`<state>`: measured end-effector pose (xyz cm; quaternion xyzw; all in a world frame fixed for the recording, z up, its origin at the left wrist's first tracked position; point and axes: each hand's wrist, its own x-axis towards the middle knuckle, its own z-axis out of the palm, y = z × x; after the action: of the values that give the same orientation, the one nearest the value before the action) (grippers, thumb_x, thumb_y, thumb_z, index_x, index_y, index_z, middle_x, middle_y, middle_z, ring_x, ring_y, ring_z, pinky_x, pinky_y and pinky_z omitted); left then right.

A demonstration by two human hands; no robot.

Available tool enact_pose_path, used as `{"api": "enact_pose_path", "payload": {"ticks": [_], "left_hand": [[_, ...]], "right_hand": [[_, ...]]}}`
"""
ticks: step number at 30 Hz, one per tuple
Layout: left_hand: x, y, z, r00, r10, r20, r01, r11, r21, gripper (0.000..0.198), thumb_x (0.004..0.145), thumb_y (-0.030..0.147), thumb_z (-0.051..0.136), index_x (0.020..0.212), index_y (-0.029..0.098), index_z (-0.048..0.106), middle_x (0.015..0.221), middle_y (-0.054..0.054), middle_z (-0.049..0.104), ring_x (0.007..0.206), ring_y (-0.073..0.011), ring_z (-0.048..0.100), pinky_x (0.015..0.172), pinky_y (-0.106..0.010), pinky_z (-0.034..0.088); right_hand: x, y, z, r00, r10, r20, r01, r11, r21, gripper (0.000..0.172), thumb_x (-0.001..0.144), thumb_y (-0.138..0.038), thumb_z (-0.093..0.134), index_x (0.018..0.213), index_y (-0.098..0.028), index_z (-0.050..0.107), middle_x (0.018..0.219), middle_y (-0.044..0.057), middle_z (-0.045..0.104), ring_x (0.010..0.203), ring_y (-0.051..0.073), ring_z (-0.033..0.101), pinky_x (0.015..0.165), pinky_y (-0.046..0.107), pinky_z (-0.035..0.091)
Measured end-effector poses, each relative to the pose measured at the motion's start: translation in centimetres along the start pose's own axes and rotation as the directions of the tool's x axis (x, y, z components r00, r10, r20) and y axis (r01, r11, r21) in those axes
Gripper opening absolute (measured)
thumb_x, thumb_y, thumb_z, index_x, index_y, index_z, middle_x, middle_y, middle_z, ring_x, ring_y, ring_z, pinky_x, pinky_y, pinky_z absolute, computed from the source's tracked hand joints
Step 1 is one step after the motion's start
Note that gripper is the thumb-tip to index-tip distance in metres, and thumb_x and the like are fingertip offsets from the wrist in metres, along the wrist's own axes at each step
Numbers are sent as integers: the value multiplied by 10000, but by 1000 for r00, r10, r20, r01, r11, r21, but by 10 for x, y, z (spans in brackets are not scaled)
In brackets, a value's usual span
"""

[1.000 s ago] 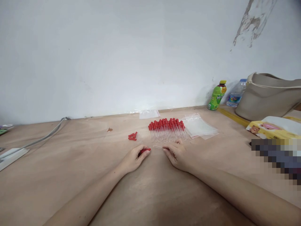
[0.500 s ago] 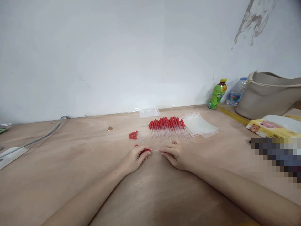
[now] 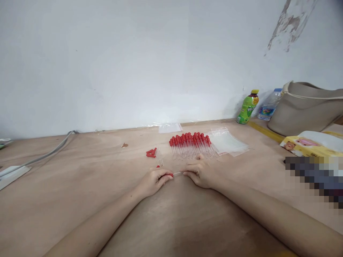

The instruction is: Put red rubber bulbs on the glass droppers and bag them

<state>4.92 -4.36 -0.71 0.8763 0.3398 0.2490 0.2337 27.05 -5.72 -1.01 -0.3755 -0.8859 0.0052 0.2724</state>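
Between finger and thumb, my left hand [image 3: 157,181] pinches a red rubber bulb [image 3: 170,175]. My right hand [image 3: 199,173] grips the thin clear glass tube [image 3: 177,173] that meets the bulb's open end; how far the tube sits inside is too small to tell. Just beyond my left hand lie several loose red bulbs [image 3: 151,153] and a few clear tubes [image 3: 159,157]. Farther right is a row of droppers with red bulbs [image 3: 189,139], their glass tubes pointing toward me.
Clear plastic bags [image 3: 227,141] lie right of the droppers, another bag [image 3: 170,128] by the wall. At right stand a green bottle [image 3: 248,107], a water bottle [image 3: 268,105], a grey-brown bag [image 3: 302,110] and a yellow tissue pack [image 3: 308,144]. A grey cable [image 3: 59,149] runs at left.
The bulb and tube have tilted slightly, the bulb end now lower. Less of the bulb shows past my left fingers. Both hands keep their pinch and have shifted only a little.
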Motion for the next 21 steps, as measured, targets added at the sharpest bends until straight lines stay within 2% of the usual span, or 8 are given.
{"api": "enact_pose_path", "payload": {"ticks": [5,8,13,17,21], "left_hand": [[2,3,1,999,-11,-36,14,996,88,228,841,317,443,856,183,627,711,-7,631,628,-119,541,606,-208,407],[2,4,1,998,-22,-51,27,995,92,231,833,331,455,848,179,629,712,-8,630,630,-121,542,603,-210,409],[2,1,2,990,-124,-73,117,989,-89,238,815,350,478,928,173,592,781,-14,633,654,-126,557,603,-217,435],[2,-3,3,984,-166,-57,155,973,-169,261,816,353,474,943,162,600,679,-5,601,567,-107,521,540,-203,430],[2,-3,3,983,-181,-33,168,957,-235,259,810,352,484,890,152,627,612,1,564,531,-98,507,518,-196,435]], "right_hand": [[-5,-4,8,997,-13,-79,3,993,-116,183,834,-171,423,855,-202,603,728,10,629,642,115,519,659,299,232],[-7,-2,9,995,-53,-81,45,993,-105,193,849,-172,391,886,-175,580,755,30,616,674,127,519,674,293,279],[-9,3,7,995,41,-90,-38,999,33,181,856,-203,389,939,-173,548,867,42,593,806,144,518,713,272,375],[-10,4,9,993,73,-88,-64,994,93,168,855,-208,388,899,-181,547,839,35,594,786,137,531,705,266,414],[-10,5,15,994,52,-99,-42,994,103,163,852,-202,387,889,-186,546,822,36,599,771,138,538,695,265,422]]}}
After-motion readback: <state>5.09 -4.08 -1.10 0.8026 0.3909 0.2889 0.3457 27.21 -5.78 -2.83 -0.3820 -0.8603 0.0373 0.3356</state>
